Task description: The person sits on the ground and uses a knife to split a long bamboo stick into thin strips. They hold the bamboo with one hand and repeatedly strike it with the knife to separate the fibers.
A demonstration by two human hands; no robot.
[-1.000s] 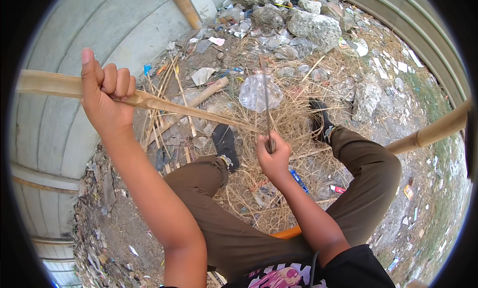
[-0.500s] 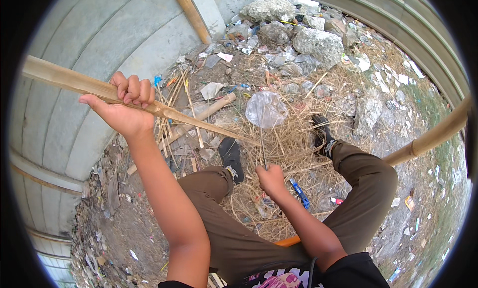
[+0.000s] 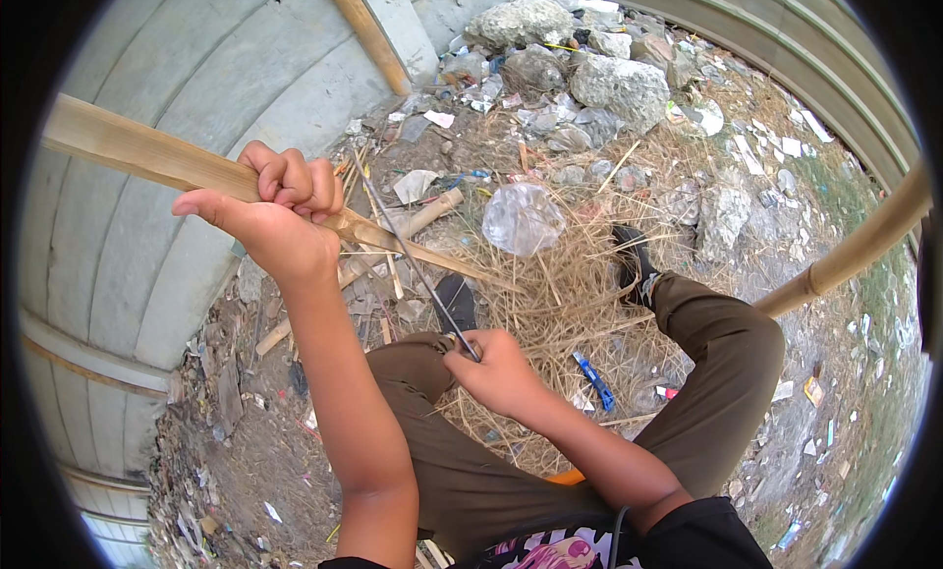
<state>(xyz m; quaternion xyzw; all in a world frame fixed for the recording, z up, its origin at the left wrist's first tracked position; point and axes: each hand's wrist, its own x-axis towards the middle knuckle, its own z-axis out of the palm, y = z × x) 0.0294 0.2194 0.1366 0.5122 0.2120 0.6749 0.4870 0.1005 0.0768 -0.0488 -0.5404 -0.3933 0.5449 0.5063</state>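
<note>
A split bamboo length (image 3: 147, 146) slants from the upper left down to the straw between my feet. My left hand (image 3: 280, 210) is closed round it, fingers curled over the top and thumb stretched along it. In my closed right hand (image 3: 496, 372) is a long, thin, dark metal tool (image 3: 420, 279), perhaps a blade seen edge-on. It points up and left from my fist and crosses the bamboo just right of my left hand. Whether the two touch, I cannot tell. A blue utility knife (image 3: 594, 380) lies on the ground right of my right hand.
Dry straw and shavings (image 3: 560, 284) cover the ground around a clear plastic piece (image 3: 524, 218). Bamboo sticks lie by the grey panel wall (image 3: 206, 107). Rocks (image 3: 622, 87) and litter fill the back; a round bamboo pole (image 3: 845, 259) stands beside my right knee.
My right hand has moved left, and the thin metal tool has swung from pointing straight ahead to lying across the bamboo. My left hand sits slightly further right.
</note>
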